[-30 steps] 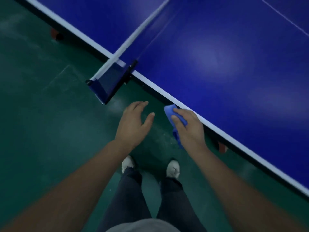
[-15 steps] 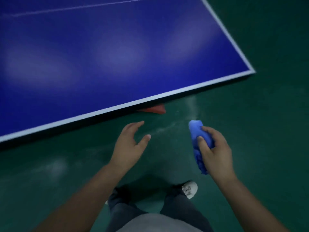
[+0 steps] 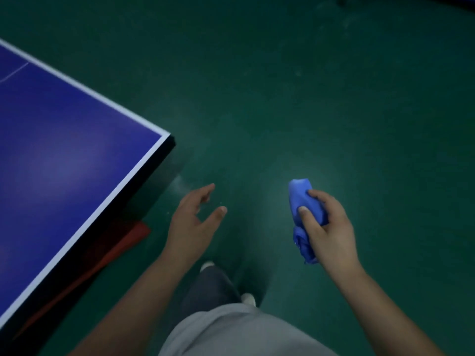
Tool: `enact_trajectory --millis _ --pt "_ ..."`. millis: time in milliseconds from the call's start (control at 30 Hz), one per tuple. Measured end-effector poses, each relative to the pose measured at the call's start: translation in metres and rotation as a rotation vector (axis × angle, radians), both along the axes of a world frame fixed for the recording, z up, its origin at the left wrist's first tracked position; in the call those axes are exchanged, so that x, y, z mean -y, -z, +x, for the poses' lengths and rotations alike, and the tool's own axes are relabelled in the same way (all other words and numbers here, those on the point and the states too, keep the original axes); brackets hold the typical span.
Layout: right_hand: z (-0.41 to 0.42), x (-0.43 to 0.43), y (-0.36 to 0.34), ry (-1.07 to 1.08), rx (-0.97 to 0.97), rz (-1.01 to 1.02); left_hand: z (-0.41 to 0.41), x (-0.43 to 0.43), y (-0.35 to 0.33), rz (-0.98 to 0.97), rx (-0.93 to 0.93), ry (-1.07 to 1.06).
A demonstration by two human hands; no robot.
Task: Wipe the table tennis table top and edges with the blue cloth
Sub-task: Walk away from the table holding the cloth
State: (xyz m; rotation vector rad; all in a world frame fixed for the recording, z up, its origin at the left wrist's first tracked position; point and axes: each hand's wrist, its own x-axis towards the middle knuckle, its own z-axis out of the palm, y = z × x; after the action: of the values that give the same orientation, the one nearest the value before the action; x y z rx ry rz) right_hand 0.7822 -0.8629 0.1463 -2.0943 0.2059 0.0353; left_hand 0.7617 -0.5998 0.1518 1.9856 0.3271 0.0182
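Observation:
The blue table tennis table (image 3: 64, 160) with a white border fills the left side, its corner pointing toward the middle of the view. My right hand (image 3: 326, 227) grips a bunched blue cloth (image 3: 302, 199) over the green floor, well to the right of the table corner and apart from it. My left hand (image 3: 195, 222) hovers just right of the table's near edge with relaxed, spread fingers, holding nothing.
A red part of the table's frame (image 3: 113, 242) shows under the near edge. Green floor (image 3: 282, 86) spreads around the corner. My legs and a white shoe (image 3: 248, 299) are below. A dark object sits at the top right (image 3: 411, 1).
The view has swung right along the table, from the net post past the side edge to the corner. My right hand with the cloth has left the table edge and is now over the floor.

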Motion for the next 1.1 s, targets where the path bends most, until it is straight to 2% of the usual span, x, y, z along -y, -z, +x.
enact_trajectory --millis 200,367,700,833,933,1100 --pt "0.144 0.055 -0.003 0.082 0.059 0.019 0.151 0.043 0.004 -0.061 0.046 0.011" --pt "0.289 0.101 -0.002 0.181 0.043 0.005 0.327 0.097 0.016 -0.163 0.042 0.092" --pt "0.541 0.215 -0.029 0.368 0.065 -0.054 0.662 0.246 -0.011 -0.155 0.088 0.437" --pt "0.647 0.259 0.002 0.432 0.03 -0.036 0.779 0.29 0.017 -0.199 0.015 0.397" --pt "0.747 0.29 0.018 0.402 -0.034 0.02 0.861 0.317 0.025 -0.191 -0.066 0.321" --pt "0.932 0.333 0.001 0.297 0.026 -0.007 1.014 0.344 -0.001 -0.131 0.007 0.293"
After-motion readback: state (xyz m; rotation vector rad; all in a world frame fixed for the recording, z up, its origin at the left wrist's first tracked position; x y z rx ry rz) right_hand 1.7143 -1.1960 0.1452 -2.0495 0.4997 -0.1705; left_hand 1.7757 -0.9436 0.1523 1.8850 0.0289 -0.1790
